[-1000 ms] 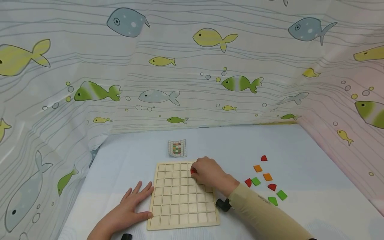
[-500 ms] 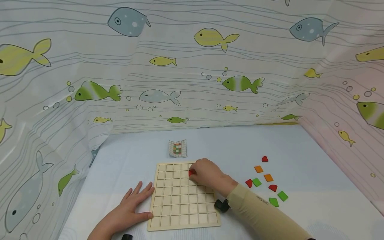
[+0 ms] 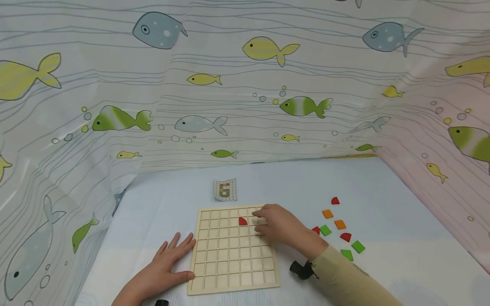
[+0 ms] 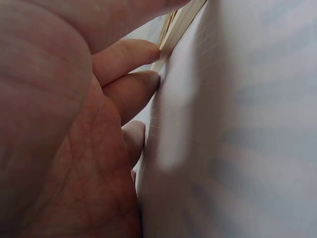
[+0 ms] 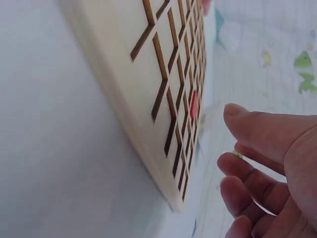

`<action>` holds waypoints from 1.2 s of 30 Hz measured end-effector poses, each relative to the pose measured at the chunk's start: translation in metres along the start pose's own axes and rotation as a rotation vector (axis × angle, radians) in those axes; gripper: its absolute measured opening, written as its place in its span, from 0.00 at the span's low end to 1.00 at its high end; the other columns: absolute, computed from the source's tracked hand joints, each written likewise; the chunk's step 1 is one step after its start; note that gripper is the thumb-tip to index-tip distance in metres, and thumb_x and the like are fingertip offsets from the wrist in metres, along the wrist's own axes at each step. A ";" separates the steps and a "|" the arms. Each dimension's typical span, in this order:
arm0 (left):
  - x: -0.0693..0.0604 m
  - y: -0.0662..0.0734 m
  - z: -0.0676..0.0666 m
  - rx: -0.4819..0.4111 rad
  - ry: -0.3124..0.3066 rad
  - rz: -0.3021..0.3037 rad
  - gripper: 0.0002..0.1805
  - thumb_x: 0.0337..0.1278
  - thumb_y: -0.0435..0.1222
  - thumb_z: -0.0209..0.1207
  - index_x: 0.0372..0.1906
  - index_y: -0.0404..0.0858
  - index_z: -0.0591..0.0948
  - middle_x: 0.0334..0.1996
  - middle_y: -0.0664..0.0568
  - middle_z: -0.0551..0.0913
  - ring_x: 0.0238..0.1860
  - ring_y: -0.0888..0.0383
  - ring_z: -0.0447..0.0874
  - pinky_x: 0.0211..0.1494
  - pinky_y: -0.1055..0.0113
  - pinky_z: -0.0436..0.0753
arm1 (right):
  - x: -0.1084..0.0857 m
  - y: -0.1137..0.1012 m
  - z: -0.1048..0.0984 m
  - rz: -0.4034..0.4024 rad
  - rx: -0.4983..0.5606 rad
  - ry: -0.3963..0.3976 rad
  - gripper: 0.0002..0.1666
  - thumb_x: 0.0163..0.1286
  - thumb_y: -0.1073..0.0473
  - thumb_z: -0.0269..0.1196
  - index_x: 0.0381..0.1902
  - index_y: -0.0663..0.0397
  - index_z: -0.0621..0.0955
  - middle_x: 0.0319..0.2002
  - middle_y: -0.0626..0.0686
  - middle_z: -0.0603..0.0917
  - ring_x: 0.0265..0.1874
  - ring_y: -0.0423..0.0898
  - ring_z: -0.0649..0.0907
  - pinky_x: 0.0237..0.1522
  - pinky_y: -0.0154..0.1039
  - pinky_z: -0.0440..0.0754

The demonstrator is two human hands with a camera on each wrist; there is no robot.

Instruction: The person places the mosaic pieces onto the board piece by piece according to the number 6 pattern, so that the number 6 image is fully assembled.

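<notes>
A red quarter-round tile (image 3: 243,221) lies in one cell of the wooden grid board (image 3: 223,280), near its far side; the right wrist view also shows this red tile (image 5: 193,104). My right hand (image 3: 281,225) hovers over the board's right part, thumb and fingers apart and holding nothing. Flat on the cloth, my left hand (image 3: 168,261) has its fingers spread, with fingertips and thumb touching the board's left edge. In the left wrist view, fingertips of the left hand (image 4: 99,129) meet the board's edge (image 4: 173,37).
Right of the board lie loose tiles: orange squares (image 3: 327,213), green pieces (image 3: 358,246) and red quarter-rounds (image 3: 346,237). A small pattern card (image 3: 225,189) sits behind the board. Black wrist-camera parts (image 3: 301,270) show by the right wrist. Fish-printed cloth (image 3: 229,97) walls the back and sides.
My right hand has let go of the red quarter-round tile, which now lies in a cell, and has moved right with its fingers parted. The left hand stays put.
</notes>
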State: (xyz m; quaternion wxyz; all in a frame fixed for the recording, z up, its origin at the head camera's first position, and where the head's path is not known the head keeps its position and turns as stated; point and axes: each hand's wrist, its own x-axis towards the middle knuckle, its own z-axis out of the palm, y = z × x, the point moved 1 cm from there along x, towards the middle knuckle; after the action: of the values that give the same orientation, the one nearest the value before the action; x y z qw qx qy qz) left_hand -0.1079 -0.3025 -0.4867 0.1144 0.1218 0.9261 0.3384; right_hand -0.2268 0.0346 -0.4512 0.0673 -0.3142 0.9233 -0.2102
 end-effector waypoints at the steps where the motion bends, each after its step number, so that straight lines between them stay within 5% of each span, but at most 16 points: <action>1: 0.000 0.000 0.000 -0.001 -0.001 -0.001 0.49 0.48 0.59 0.68 0.73 0.39 0.67 0.76 0.47 0.58 0.76 0.36 0.37 0.71 0.34 0.35 | -0.005 0.003 -0.001 0.008 0.006 0.017 0.26 0.66 0.51 0.69 0.60 0.50 0.82 0.53 0.48 0.82 0.54 0.47 0.79 0.55 0.43 0.79; 18: 0.000 -0.004 0.002 -0.008 -0.004 -0.028 0.50 0.47 0.60 0.68 0.74 0.40 0.67 0.76 0.49 0.57 0.77 0.39 0.36 0.72 0.37 0.34 | -0.078 0.072 -0.018 0.194 0.117 0.185 0.29 0.65 0.48 0.70 0.63 0.48 0.81 0.55 0.45 0.82 0.48 0.47 0.81 0.45 0.42 0.83; 28: 0.002 -0.002 0.000 -0.019 0.001 0.011 0.48 0.49 0.58 0.68 0.73 0.41 0.68 0.76 0.48 0.58 0.76 0.36 0.37 0.72 0.36 0.34 | -0.110 0.109 -0.031 0.340 0.161 0.288 0.30 0.67 0.47 0.68 0.64 0.49 0.79 0.58 0.51 0.81 0.50 0.52 0.81 0.49 0.54 0.81; 36: -0.001 -0.004 0.003 -0.018 0.021 0.035 0.48 0.50 0.59 0.67 0.73 0.41 0.68 0.75 0.48 0.59 0.76 0.35 0.39 0.75 0.53 0.29 | -0.120 0.125 -0.028 0.382 0.165 0.339 0.27 0.68 0.49 0.68 0.62 0.52 0.80 0.57 0.54 0.81 0.49 0.54 0.82 0.47 0.54 0.83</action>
State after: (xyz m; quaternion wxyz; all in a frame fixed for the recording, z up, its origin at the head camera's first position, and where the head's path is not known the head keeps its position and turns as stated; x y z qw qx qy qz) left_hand -0.1066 -0.3037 -0.4911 0.0998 0.1336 0.9219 0.3497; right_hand -0.2074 0.2067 -0.4802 -0.0243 -0.0878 0.9438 -0.3178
